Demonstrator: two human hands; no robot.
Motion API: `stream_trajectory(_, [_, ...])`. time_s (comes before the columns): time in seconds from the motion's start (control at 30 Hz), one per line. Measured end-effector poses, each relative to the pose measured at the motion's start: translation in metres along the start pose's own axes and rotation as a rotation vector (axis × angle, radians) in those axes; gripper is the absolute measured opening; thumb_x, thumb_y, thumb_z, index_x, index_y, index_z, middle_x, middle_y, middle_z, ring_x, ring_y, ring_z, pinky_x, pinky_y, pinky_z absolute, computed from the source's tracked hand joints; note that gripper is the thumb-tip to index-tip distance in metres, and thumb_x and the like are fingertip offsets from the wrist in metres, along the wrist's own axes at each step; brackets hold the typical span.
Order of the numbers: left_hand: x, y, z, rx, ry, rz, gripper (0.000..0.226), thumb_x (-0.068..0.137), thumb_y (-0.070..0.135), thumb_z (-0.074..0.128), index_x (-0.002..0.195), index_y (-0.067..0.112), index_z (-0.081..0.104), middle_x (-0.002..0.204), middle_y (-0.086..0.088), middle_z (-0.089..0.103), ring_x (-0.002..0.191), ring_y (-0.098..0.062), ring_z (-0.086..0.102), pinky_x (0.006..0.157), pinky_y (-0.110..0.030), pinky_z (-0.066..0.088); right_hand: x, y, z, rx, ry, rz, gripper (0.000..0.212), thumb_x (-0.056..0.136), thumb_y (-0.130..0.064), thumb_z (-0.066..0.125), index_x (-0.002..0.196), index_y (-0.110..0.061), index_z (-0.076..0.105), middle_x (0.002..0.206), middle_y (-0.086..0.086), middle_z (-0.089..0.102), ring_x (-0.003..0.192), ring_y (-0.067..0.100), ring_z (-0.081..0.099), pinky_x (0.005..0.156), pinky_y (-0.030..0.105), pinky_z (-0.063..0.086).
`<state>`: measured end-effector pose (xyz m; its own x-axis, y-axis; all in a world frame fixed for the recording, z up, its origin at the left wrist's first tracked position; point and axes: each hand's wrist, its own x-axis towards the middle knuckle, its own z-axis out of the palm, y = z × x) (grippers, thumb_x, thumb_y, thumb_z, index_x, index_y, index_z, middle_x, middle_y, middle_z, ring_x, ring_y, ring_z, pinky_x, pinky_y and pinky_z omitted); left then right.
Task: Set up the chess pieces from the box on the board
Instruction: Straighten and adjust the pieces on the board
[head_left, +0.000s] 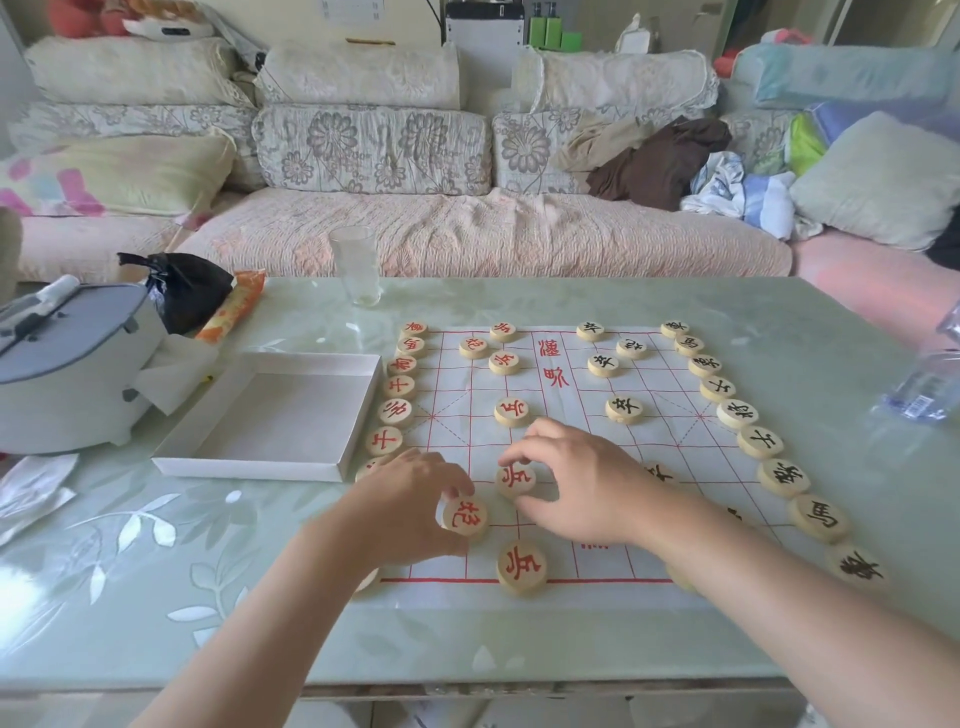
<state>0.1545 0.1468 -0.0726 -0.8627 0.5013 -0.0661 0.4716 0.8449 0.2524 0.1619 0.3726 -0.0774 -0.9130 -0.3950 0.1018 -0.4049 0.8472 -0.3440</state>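
- On the desk (519, 639), a red soldier disc (521, 566) sits untouched on the near edge of the board (566, 410).
- Just beyond it, the left hand (410, 499) grips the red cannon disc (464, 517). Its fingers (453, 480) curl over the far rim and the thumb is tucked under the near side.
- A little farther and to the right, the right hand (576, 483) pinches a second soldier disc (516, 479) between its forefinger, arched over the top, and the thumb on the near side.
- The two held discs lie just beside each other, with the cannon left of and nearer than the soldier. Each hand is on its own side, so neither needs to cross.
- Being round, the discs have no long axis. Each likely needs only a short slide onto its line crossing.
- Farther off, another soldier (511, 411) marks the soldiers' line and the far cannon (472, 347) marks the cannons'.
- The box (249, 470) lies left of the board, with no pieces visible inside.
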Motion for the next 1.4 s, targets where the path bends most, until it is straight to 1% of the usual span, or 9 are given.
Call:
stream_trajectory(0.2, [-0.01, 0.002, 0.003, -0.008, 0.096, 0.021, 0.068, 0.068, 0.058, 0.073, 0.129, 0.041, 0.048, 0.119, 0.019, 0.051, 0.115, -0.006, 0.043, 0.099, -0.029, 0.036, -0.026, -0.007, -0.002, 0.073, -0.06, -0.022, 0.027, 0.081, -0.043, 0.064, 0.108, -0.038, 0.064, 0.095, -0.027, 0.05, 0.082, -0.017, 0.046, 0.067, 0.008, 0.029])
stream_trajectory(0.3, [-0.019, 0.01, 0.005, -0.071, 0.177, 0.1, 0.05, 0.07, 0.051, 0.074, 0.115, 0.041, 0.056, 0.106, 0.02, 0.053, 0.099, -0.004, 0.047, 0.087, -0.022, 0.039, -0.041, -0.012, -0.005, 0.057, -0.123, -0.024, 0.043, 0.074, -0.056, 0.068, 0.113, -0.04, 0.061, 0.099, -0.026, 0.052, 0.08, -0.014, 0.047, 0.069, 0.009, 0.03])
stream_trajectory(0.4, [-0.03, 0.024, 0.013, -0.075, 0.162, 0.145, 0.038, 0.072, 0.048, 0.072, 0.106, 0.039, 0.059, 0.095, 0.02, 0.057, 0.088, -0.002, 0.05, 0.079, -0.023, 0.045, -0.05, -0.02, -0.001, 0.002, -0.174, 0.007, 0.059, 0.069, -0.063, 0.07, 0.122, -0.04, 0.057, 0.11, -0.025, 0.051, 0.093, -0.003, 0.051, 0.078, 0.018, 0.038])
stream_trajectory(0.5, [-0.038, 0.031, 0.024, -0.028, 0.159, 0.138, 0.042, 0.073, 0.056, 0.068, 0.11, 0.039, 0.059, 0.098, 0.021, 0.058, 0.095, -0.003, 0.053, 0.081, -0.027, 0.046, -0.054, -0.022, 0.005, -0.008, -0.151, 0.026, 0.056, 0.074, -0.062, 0.068, 0.124, -0.039, 0.058, 0.113, -0.022, 0.05, 0.102, 0.004, 0.054, 0.08, 0.021, 0.038])
stream_trajectory(0.87, [-0.034, 0.037, 0.033, -0.003, 0.189, 0.168, 0.046, 0.071, 0.063, 0.066, 0.11, 0.039, 0.063, 0.1, 0.015, 0.053, 0.097, -0.01, 0.044, 0.082, -0.027, 0.043, -0.056, -0.023, 0.006, -0.006, -0.148, 0.039, 0.05, 0.075, -0.058, 0.067, 0.12, -0.038, 0.06, 0.107, -0.017, 0.055, 0.098, 0.008, 0.058, 0.085, 0.027, 0.047])
stream_trajectory(1.03, [-0.028, 0.029, 0.017, -0.01, 0.135, 0.142, 0.059, 0.068, 0.067, 0.067, 0.119, 0.04, 0.057, 0.105, 0.016, 0.052, 0.1, -0.007, 0.044, 0.083, -0.021, 0.039, -0.05, -0.019, -0.005, -0.001, -0.15, 0.051, 0.052, 0.076, -0.065, 0.065, 0.121, -0.04, 0.058, 0.105, -0.02, 0.056, 0.091, 0.001, 0.053, 0.073, 0.014, 0.037])
stream_trajectory(1.13, [-0.014, 0.025, -0.004, -0.13, 0.142, 0.109, 0.046, 0.076, 0.058, 0.068, 0.116, 0.037, 0.059, 0.102, 0.016, 0.055, 0.098, -0.004, 0.048, 0.078, -0.014, 0.035, -0.027, -0.008, -0.021, 0.09, -0.03, 0.124, 0.039, 0.087, -0.057, 0.061, 0.119, -0.036, 0.063, 0.101, -0.019, 0.06, 0.083, -0.002, 0.052, 0.074, 0.018, 0.041])
stream_trajectory(1.27, [0.027, 0.018, -0.018, -0.228, 0.192, -0.011, 0.027, 0.088, 0.043, 0.062, 0.113, 0.034, 0.06, 0.099, 0.015, 0.057, 0.089, -0.006, 0.054, 0.074, -0.019, 0.042, 0.015, 0.015, -0.029, 0.142, 0.095, 0.219, 0.027, 0.093, -0.037, 0.059, 0.118, -0.028, 0.065, 0.103, -0.014, 0.064, 0.078, -0.001, 0.054, 0.078, 0.028, 0.046])
stream_trajectory(1.4, [0.069, 0.011, -0.008, -0.231, 0.247, -0.102, 0.029, 0.091, 0.032, 0.058, 0.119, 0.025, 0.06, 0.107, 0.007, 0.06, 0.094, -0.011, 0.055, 0.073, -0.021, 0.039, 0.048, 0.038, -0.019, 0.146, 0.059, 0.292, 0.04, 0.092, -0.025, 0.062, 0.132, -0.026, 0.057, 0.128, -0.006, 0.058, 0.115, 0.013, 0.056, 0.091, 0.024, 0.041])
